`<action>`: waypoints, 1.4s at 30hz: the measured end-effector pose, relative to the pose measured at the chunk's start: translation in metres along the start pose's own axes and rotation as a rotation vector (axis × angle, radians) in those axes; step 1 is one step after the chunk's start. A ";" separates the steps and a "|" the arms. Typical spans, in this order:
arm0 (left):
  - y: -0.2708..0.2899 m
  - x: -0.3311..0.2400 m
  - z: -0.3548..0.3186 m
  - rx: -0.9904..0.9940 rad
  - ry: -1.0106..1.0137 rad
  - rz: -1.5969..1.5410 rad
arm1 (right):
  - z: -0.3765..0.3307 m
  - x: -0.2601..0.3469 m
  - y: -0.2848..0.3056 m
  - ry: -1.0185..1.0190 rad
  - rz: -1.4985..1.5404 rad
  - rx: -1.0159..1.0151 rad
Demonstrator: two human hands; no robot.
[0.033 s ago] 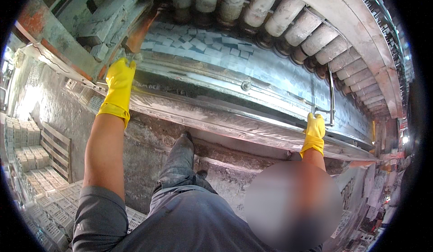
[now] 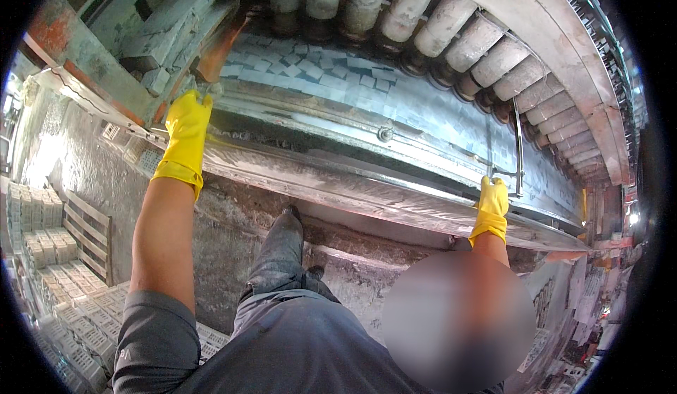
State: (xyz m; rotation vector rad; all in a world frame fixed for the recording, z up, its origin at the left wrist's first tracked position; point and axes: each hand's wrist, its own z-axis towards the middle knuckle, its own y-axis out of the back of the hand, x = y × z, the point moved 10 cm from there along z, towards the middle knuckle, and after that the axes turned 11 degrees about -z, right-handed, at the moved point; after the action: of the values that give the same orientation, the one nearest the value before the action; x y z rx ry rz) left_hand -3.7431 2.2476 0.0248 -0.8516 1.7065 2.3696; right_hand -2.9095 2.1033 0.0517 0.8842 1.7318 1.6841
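My left hand [image 2: 188, 117], in a yellow rubber glove, is at the left end of the machine's long metal ledge [image 2: 317, 129], beside an orange-stained metal part. Its fingers are curled, and what they grip is hidden. Farther right, my right hand [image 2: 491, 205], gloved the same way, is closed at the ledge next to a thin upright metal bracket [image 2: 520, 147]. The glove hides whatever is in it. Beyond the ledge, many small pale square pieces [image 2: 310, 68] lie in a bluish wet-looking trough.
A curved row of thick grey rollers [image 2: 412, 9] stands over the trough. A rusty metal frame [image 2: 84, 69] is at the left. Stacked pale perforated blocks [image 2: 77, 309] and a wooden pallet [image 2: 88, 233] stand at lower left. My legs are close to the machine's front panel [image 2: 338, 186].
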 end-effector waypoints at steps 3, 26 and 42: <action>-0.001 0.000 0.002 -0.012 -0.006 0.003 | -0.004 0.003 0.006 0.019 -0.002 -0.011; 0.004 -0.007 0.006 -0.043 0.021 0.056 | 0.006 0.007 0.008 0.026 -0.038 -0.021; 0.005 -0.004 0.006 0.020 0.050 0.006 | 0.019 -0.001 0.003 0.113 -0.004 -0.084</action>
State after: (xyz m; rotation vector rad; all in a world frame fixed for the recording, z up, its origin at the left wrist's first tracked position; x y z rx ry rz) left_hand -3.7438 2.2526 0.0326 -0.9111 1.7504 2.3500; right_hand -2.8938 2.1146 0.0537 0.7595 1.7202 1.8217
